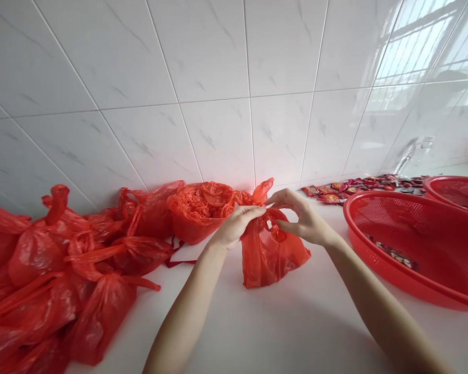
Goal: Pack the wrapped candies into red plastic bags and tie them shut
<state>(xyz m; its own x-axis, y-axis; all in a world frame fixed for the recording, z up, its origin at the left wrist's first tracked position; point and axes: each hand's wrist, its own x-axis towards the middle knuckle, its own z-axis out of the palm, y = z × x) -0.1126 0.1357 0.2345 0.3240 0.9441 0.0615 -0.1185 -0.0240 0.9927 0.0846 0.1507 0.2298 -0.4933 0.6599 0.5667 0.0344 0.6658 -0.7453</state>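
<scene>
- White tiles make the wall (218, 62), which stands up behind the basket (432, 244).
- The table (265, 332) is under the basket and is pale and smooth.
- A pile (35, 254) of red bags sits far to the left of the basket. Many look full and tied.
- The basket is red, round and full of holes. Some little things lie in it, too blurry to name.
- A back basket (458, 193) is just behind it.
- A bundle (203, 208) of crumpled red plastic is left of the basket, near the wall.
- The bag (273, 259) is left of the basket, over the table. Its long way runs from the hands down toward the person. Most of it lies below the grip.
- The left hand (234, 228) pinches the bag near its top, on the side away from the basket.
- The right hand (304, 218) is nearer the basket. Its finger and thumb touch the bag by a hole. I cannot tell if it grips.
- Red packets (331, 197) lie behind the basket.
</scene>
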